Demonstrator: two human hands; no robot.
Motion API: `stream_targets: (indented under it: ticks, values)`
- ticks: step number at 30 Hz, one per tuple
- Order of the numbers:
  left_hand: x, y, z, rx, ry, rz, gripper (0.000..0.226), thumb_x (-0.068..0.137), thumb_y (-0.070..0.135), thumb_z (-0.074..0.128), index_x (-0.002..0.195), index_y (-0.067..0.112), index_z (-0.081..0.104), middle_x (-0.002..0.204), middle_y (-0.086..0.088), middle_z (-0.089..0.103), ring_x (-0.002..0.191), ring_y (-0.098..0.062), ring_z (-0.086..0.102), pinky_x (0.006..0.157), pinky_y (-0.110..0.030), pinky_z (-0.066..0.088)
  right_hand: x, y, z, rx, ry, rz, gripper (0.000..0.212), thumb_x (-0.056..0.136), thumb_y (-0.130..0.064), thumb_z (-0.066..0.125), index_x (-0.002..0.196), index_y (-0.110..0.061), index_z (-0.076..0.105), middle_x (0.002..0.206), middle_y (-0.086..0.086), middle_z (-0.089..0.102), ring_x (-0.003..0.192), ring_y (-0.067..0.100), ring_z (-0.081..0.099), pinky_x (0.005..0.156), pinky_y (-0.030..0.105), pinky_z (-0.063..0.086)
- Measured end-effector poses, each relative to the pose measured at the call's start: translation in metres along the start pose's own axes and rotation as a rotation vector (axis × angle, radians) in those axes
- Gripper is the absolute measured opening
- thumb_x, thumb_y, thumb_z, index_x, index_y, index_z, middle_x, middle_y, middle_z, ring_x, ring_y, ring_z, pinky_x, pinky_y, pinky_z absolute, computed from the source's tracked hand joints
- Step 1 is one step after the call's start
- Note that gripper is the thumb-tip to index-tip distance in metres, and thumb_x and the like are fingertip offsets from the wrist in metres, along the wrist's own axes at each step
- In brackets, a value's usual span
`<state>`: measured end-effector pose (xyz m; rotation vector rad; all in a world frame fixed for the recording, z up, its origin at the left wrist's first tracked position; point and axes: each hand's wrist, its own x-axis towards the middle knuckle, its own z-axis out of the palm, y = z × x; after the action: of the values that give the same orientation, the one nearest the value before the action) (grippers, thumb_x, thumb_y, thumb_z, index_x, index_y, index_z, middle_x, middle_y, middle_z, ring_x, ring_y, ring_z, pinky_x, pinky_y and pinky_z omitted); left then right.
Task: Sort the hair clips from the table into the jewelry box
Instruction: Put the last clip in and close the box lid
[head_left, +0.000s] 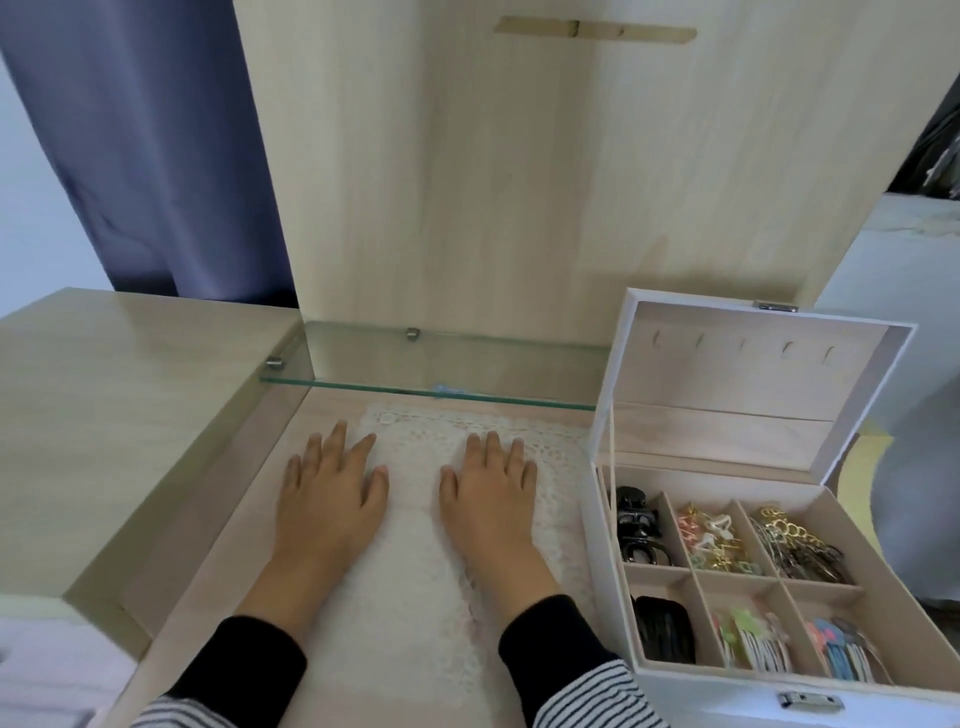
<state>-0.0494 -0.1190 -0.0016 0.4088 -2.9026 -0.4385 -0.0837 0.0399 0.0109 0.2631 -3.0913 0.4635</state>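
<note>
both my hands lie flat and open, holding nothing: the left hand (332, 499) and the right hand (488, 499) rest palms down on the lace mat (415, 587), left of the jewelry box (605, 582). i see no loose hair clips on the surface (208, 613). all the ones i can find already sit inside the box, whose lid stands open, so i judge the sorting finished or nearly so.

inside the box, the black claw clips (636, 525) fill the far left compartment. they look like stiff, light plastic, best taken across the body, not by the teeth. next to them toward the box's right are small pastel clips (711, 540), then a tangle of gold and dark metal clips (800, 545). these probably snag on each other, so i would pinch one by its end and lift slowly. the near row holds flat black clips (665, 629), striped snap clips (748, 644) and blue snap clips (841, 649). they look thin, smooth and springy, easiest to pinch on the edges.

the piles overlap, so i cannot count them or see the compartment floors. my palms hide the mat beneath them, and a clip there would not show. the box's front wall with its latch (810, 701) is cut off at the bottom of the view. left of the box's lid, a small bluish thing (447, 389) at the edge of the glass shelf (363, 382) is too blurred to name.
</note>
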Motion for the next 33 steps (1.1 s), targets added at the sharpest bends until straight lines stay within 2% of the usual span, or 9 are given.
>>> stream_targets:
  ticks: [6, 10, 13, 15, 18, 21, 25, 33]
  values:
    - [0.002, -0.006, 0.004, -0.026, -0.019, -0.044, 0.055, 0.099, 0.044, 0.027, 0.153, 0.034, 0.019, 0.162, 0.001, 0.007, 0.149, -0.025, 0.005, 0.121, -0.042, 0.003, 0.037, -0.014, 0.006, -0.003, 0.024, 0.002, 0.061, 0.100, -0.041, 0.022, 0.152, -0.012, 0.007, 0.160, 0.010, 0.007, 0.146, 0.035, -0.002, 0.118, 0.049, 0.002]
    - [0.001, -0.006, 0.005, -0.009, -0.029, -0.044, 0.062, 0.093, 0.050, 0.011, 0.153, 0.035, 0.014, 0.163, 0.002, 0.004, 0.149, -0.022, 0.002, 0.121, -0.042, 0.000, 0.059, -0.020, 0.009, 0.019, 0.075, -0.032, 0.056, 0.100, -0.037, 0.026, 0.150, -0.012, 0.020, 0.157, 0.010, 0.020, 0.144, 0.032, 0.013, 0.117, 0.046, 0.012]
    - [0.002, -0.008, 0.005, -0.011, -0.038, -0.045, 0.065, 0.089, 0.050, 0.008, 0.153, 0.036, 0.012, 0.162, 0.004, 0.001, 0.149, -0.020, -0.001, 0.121, -0.041, -0.001, 0.071, -0.020, 0.013, -0.008, 0.133, -0.049, 0.050, 0.100, -0.034, 0.027, 0.147, -0.015, 0.029, 0.154, 0.004, 0.027, 0.139, 0.029, 0.024, 0.109, 0.046, 0.023]
    - [0.003, -0.008, 0.006, -0.016, -0.039, -0.044, 0.058, 0.096, 0.048, 0.015, 0.153, 0.036, 0.011, 0.162, 0.004, 0.000, 0.149, -0.020, -0.003, 0.121, -0.042, -0.001, 0.079, -0.022, 0.013, -0.026, 0.143, -0.050, 0.047, 0.100, -0.032, 0.027, 0.145, -0.018, 0.032, 0.153, -0.001, 0.029, 0.136, 0.028, 0.028, 0.104, 0.047, 0.024]
    - [0.004, -0.007, 0.005, -0.027, -0.031, -0.047, 0.056, 0.099, 0.045, 0.022, 0.153, 0.036, 0.013, 0.162, 0.004, 0.000, 0.149, -0.020, -0.003, 0.121, -0.041, -0.002, 0.085, -0.027, 0.013, -0.003, 0.157, -0.037, 0.044, 0.099, -0.029, 0.031, 0.142, -0.023, 0.033, 0.142, -0.002, 0.041, 0.127, 0.025, 0.036, 0.098, 0.046, 0.026]
    - [0.003, -0.007, 0.004, -0.015, -0.030, -0.047, 0.061, 0.093, 0.049, 0.012, 0.153, 0.036, 0.012, 0.162, 0.004, 0.001, 0.149, -0.020, -0.003, 0.121, -0.041, -0.002, 0.090, -0.034, 0.015, 0.007, 0.185, -0.032, 0.040, 0.097, -0.029, 0.034, 0.136, -0.024, 0.037, 0.130, -0.001, 0.049, 0.116, 0.025, 0.043, 0.092, 0.044, 0.029]
    - [0.004, -0.007, 0.004, -0.023, -0.035, -0.051, 0.067, 0.087, 0.050, 0.008, 0.153, 0.036, 0.012, 0.162, 0.004, 0.000, 0.149, -0.020, -0.003, 0.121, -0.041, -0.002, 0.093, -0.042, 0.020, -0.028, 0.202, -0.043, 0.037, 0.097, -0.032, 0.034, 0.130, -0.021, 0.043, 0.125, 0.002, 0.049, 0.114, 0.027, 0.043, 0.090, 0.044, 0.031]
    - [0.004, -0.007, 0.002, -0.015, -0.037, -0.052, 0.059, 0.095, 0.047, 0.015, 0.153, 0.035, 0.013, 0.163, 0.003, 0.002, 0.149, -0.021, -0.002, 0.121, -0.042, -0.001, 0.087, -0.042, 0.018, -0.006, 0.244, -0.095, 0.026, 0.098, -0.032, 0.041, 0.117, -0.019, 0.052, 0.117, 0.004, 0.050, 0.109, 0.025, 0.044, 0.090, 0.040, 0.034]
